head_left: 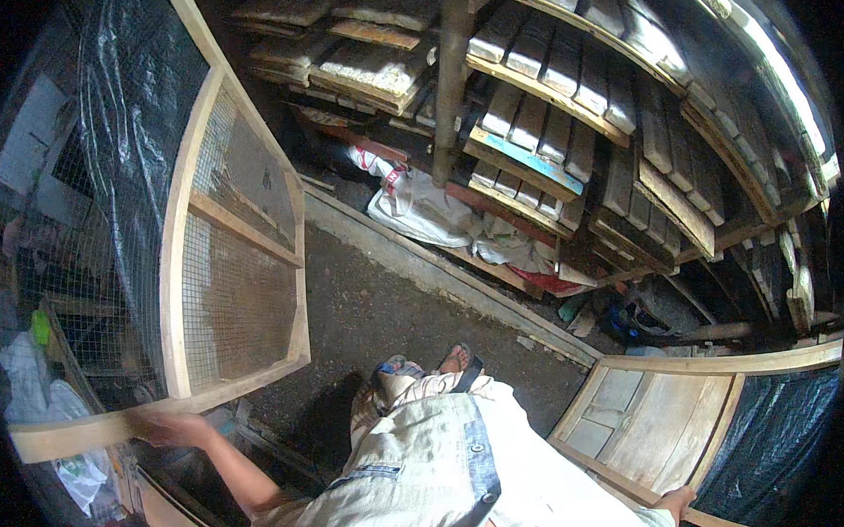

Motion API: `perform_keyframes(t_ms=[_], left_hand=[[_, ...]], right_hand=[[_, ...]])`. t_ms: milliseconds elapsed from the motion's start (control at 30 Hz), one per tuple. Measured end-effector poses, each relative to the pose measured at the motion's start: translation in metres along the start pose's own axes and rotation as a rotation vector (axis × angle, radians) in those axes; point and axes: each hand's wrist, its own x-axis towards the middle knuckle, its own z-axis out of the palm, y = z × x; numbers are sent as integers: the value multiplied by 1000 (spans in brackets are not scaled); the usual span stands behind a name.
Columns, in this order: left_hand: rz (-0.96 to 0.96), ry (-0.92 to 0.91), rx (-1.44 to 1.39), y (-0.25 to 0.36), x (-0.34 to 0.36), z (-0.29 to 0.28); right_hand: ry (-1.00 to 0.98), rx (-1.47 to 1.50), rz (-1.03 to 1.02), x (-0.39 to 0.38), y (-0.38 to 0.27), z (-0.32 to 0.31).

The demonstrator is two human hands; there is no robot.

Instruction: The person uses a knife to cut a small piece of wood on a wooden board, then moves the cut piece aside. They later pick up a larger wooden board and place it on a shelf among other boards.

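Observation:
On my left stands a pale wooden frame (175, 300) with wire mesh (237, 288) and black plastic sheeting (134, 134) fixed to it. My left hand (175, 428) grips its lower rail, with the fingertips partly hidden by the wood. To my right is a second wooden frame (734, 415), holding plywood-like panels (655, 423) and black sheeting (772, 432). My right hand (677, 502) is closed around a rail of this frame, low at the right. Both arms are spread wide, one to each frame.
Ahead, racks carry rows of grey block-like slabs (526, 51) on boards, beside an upright post (450, 86). White sacks (420, 212) lie beneath them, behind a low concrete curb (394, 250). Dark ground (368, 303) lies by my feet. Plastic bags (65, 425) are at the far left.

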Motion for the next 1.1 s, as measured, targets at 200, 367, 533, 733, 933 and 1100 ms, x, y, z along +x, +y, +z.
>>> perform_keyframes(t_ms=[200,367,533,733,933,1100], left_hand=[[-652,-80,-184,18,45,13],[-556,-15,-183,-1,46,28],[-777,64,-472,75,70,5],[-1035,-117,-464,71,45,24],[-1218,-185,-550,73,43,32],[-1225,-219,-599,32,49,53]], right_hand=[[-1,-23,7,-8,12,-9],[-3,-54,27,-19,17,-8],[2,-69,57,-29,28,-10],[1,-77,83,-32,31,-3],[12,-81,110,-28,39,-2],[20,-82,132,-24,48,-6]])
